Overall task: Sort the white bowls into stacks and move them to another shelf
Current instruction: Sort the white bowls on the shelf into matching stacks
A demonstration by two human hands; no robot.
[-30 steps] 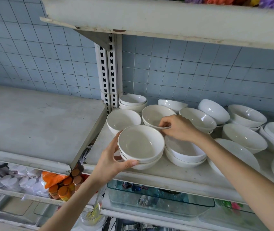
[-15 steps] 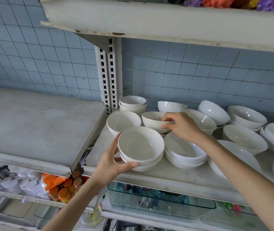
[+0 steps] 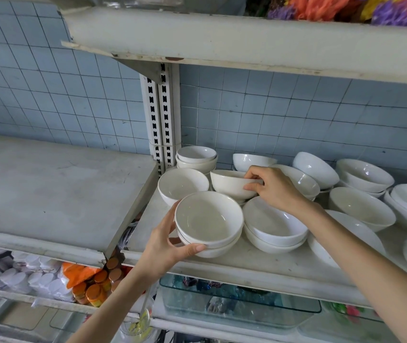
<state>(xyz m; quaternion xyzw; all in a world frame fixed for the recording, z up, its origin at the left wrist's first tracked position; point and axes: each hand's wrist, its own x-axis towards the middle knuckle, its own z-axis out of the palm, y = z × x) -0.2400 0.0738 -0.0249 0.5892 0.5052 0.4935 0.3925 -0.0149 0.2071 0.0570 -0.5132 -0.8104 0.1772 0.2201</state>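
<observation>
My left hand (image 3: 166,243) grips a small stack of two white bowls (image 3: 208,222) near the front edge of the right shelf (image 3: 271,263). My right hand (image 3: 271,186) pinches the rim of a single white bowl (image 3: 229,183), lifted and tilted just behind the stack. A lone white bowl (image 3: 181,185) sits to the left of it. Another stack of small bowls (image 3: 197,158) stands at the back by the upright. A two-bowl stack (image 3: 271,224) sits under my right wrist. Several more white bowls (image 3: 363,174) lie jumbled to the right.
The left shelf (image 3: 48,189) is a bare grey surface, slightly higher than the right one. A slotted upright (image 3: 160,120) divides the shelves. An upper shelf (image 3: 247,43) hangs overhead. Orange-lidded jars (image 3: 95,288) and a glass tray (image 3: 234,305) sit on the level below.
My right hand has lifted the single bowl off the shelf and tilted it upward. My left hand keeps its hold on the front stack.
</observation>
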